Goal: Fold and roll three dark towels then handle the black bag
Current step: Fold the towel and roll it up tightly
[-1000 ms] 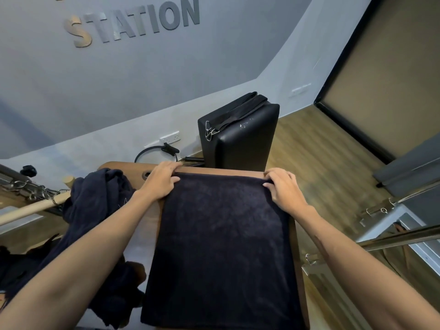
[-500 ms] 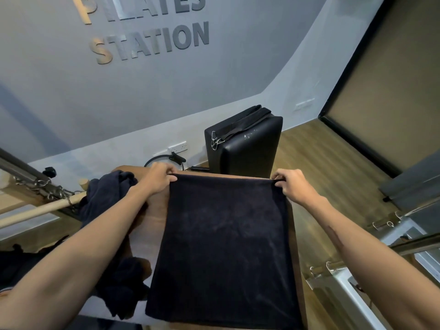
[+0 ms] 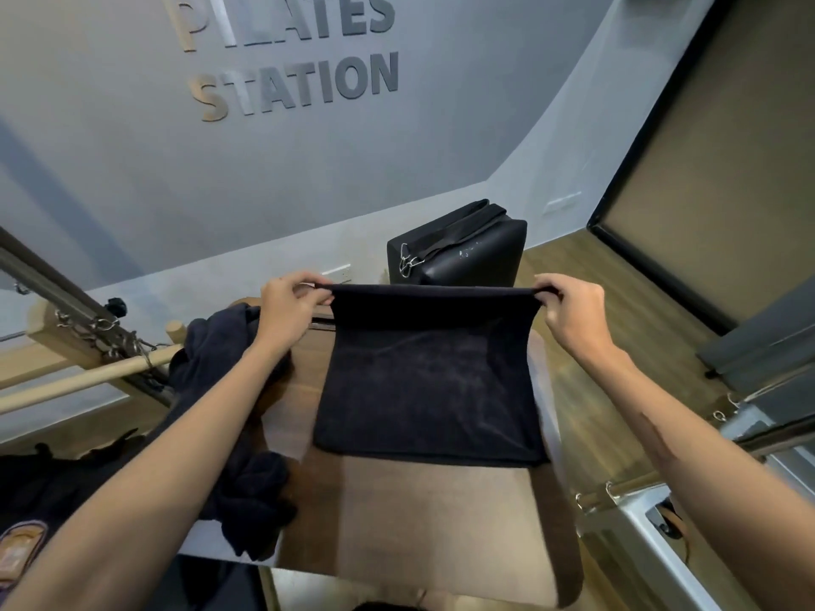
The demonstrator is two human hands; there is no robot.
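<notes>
Towel (image 3: 430, 390) far edge now lifted, stretched between left hand (image 3: 289, 302) and right hand (image 3: 569, 308), each grip pinching a corner.

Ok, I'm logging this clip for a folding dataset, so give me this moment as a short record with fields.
setting: room with PILATES STATION wall lettering
work surface: wooden platform
held item: dark towel, far edge lifted, near edge lying on the platform
left hand: pinches the towel's far left corner
right hand: pinches the far right corner
waiting: dark towel heap on the left
black bag: upright beyond the platform, untouched
</notes>
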